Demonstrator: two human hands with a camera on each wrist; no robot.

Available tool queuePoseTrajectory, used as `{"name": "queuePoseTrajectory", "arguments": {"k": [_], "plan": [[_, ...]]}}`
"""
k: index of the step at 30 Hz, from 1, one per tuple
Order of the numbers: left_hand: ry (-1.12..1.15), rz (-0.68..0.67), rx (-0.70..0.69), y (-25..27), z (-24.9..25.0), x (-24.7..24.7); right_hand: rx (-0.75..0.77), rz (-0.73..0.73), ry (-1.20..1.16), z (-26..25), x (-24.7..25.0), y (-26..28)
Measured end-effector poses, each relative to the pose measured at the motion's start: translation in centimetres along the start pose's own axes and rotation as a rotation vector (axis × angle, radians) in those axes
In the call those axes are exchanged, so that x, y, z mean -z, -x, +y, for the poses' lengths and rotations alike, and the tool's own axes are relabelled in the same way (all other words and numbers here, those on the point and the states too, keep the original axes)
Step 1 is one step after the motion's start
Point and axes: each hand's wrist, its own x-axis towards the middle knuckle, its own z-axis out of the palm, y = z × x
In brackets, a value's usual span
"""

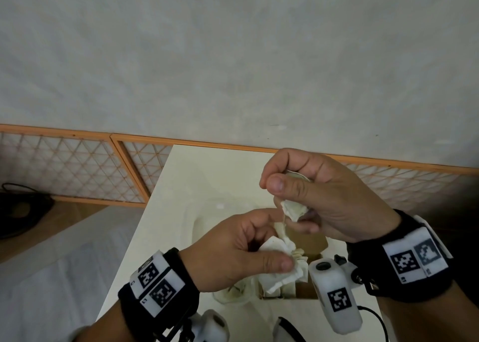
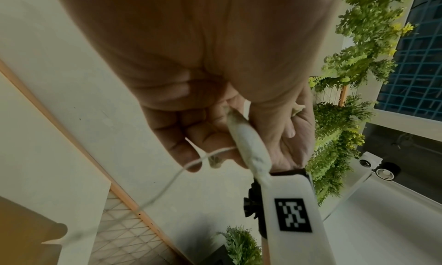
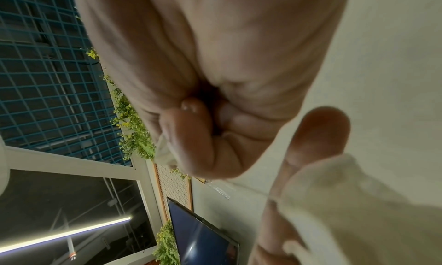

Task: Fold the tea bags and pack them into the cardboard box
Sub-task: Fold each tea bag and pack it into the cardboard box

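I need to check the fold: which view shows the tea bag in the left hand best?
The head view: the tea bag shows broadside in the left hand. The left wrist view shows it edge-on; the right wrist view, blurred.

White paper tea bag [image 1: 278,248], crumpled and half folded, pinched in left hand [image 1: 233,251] just above the cardboard box. Thin string [image 1: 284,218] running up to a second small crumpled piece [image 1: 293,209], held in right hand [image 1: 318,199]. Brown cardboard box [image 1: 308,240] open on the table, more white tea bags [image 1: 280,279] lying at its near side.
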Motion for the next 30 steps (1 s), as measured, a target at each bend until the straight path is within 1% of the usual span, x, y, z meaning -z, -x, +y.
{"name": "queuePoseTrajectory", "arguments": {"k": [3, 6, 8, 10, 12, 15, 19, 21, 25, 28, 30], "plan": [[-0.001, -0.023, -0.031, -0.3, 0.1, -0.3, -0.003, -0.016, -0.047, 0.2, 0.1, 0.0], [0.011, -0.012, -0.022, -0.4, -0.2, -0.4, -0.004, -0.048, -0.051, 0.2, 0.4, 0.0], [-0.004, 0.022, -0.005, -0.2, -0.5, -0.4, 0.007, -0.041, -0.028, 0.3, 0.8, 0.0], [-0.021, 0.087, 0.023, 0.0, -0.8, -0.1, 0.047, -0.017, -0.027, 0.4, 1.4, -0.1], [-0.028, 0.141, 0.055, 0.3, -1.0, 0.3, 0.075, 0.045, -0.029, 0.6, 2.4, -0.4], [-0.030, 0.187, 0.062, 0.9, -1.3, 0.8, 0.056, 0.199, 0.032, 1.9, 4.3, -1.1], [-0.046, 0.263, 0.059, 1.6, -1.3, 1.5, -0.021, 0.378, 0.270, 5.7, 6.7, -1.5], [-0.064, 0.297, 0.070, 1.9, -1.4, 2.1, -0.077, 0.413, 0.345, 7.9, 7.7, -1.3], [-0.037, 0.351, 0.087, 2.4, -1.4, 2.9, -0.169, 0.455, 0.274, 11.6, 9.0, 0.0], [-0.031, 0.362, 0.081, 2.7, -1.4, 3.2, -0.217, 0.494, 0.259, 12.9, 8.5, 1.0], [-0.032, 0.375, 0.082, 2.7, -1.4, 3.3, -0.213, 0.502, 0.292, 12.7, 7.2, 1.7]]}}
